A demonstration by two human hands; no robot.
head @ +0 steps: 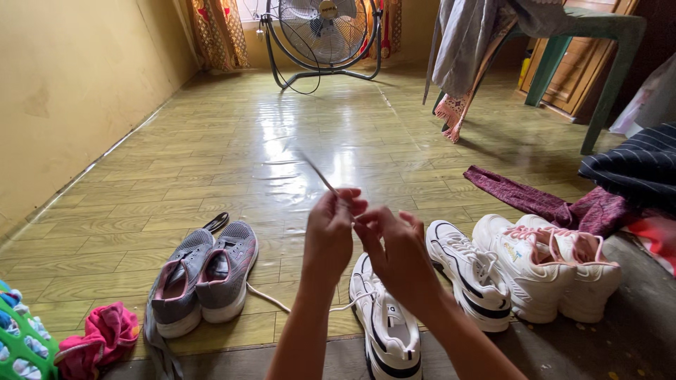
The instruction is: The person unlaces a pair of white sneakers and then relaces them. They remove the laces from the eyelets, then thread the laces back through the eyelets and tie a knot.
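My left hand (329, 232) and my right hand (396, 246) are raised together in front of me, both pinching a thin shoelace (318, 173) whose blurred free end sticks up and to the left. Another stretch of lace (271, 299) trails on the floor toward the white and black sneaker (387, 324) below my hands. Its mate (468, 271) lies just to the right.
A grey and pink pair of sneakers (204, 274) lies to the left, a white and pink pair (549, 264) to the right. A pink cloth (102, 338) and green basket (21, 348) are at bottom left. A floor fan (324, 32), green chair (598, 42) and maroon garment (542, 204) stand farther off.
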